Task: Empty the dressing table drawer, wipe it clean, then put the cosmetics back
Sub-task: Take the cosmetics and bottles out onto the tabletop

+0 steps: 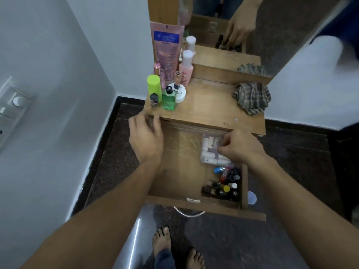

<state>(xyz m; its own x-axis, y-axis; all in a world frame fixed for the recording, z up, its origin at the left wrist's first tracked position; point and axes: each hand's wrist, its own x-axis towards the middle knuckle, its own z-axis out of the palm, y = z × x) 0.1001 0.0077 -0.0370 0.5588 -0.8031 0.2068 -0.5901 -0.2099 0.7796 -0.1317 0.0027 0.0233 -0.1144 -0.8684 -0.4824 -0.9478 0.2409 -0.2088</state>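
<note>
Bare feet at bottom of view, on dark stone floor. Both forearms reach forward over the open drawer.

Left hand: above the drawer's back-left corner, just below the front-left edge of the table top. Fingers loosely curled, nothing in them.

Right hand: down in the drawer's back-right area, fingertips and thumb pinching the near edge of a clear pack. Contents look like small white tubes, but the view is blurred.

Also in the drawer: a cluster of small bottles packed in the front-right corner, caps blue, red, yellow, white and black. Left half of the drawer floor is bare wood with pale scratch marks.

Already up on the table top, back-left group:
- green bottle, black cap
- lime-capped bottle
- small dark-lidded jar
- white round tin
- pink bottle, white cap
- tall pink tube leaning on the mirror frame

Checked cloth lies bunched on the right side of the top, well apart from the bottles.
</note>
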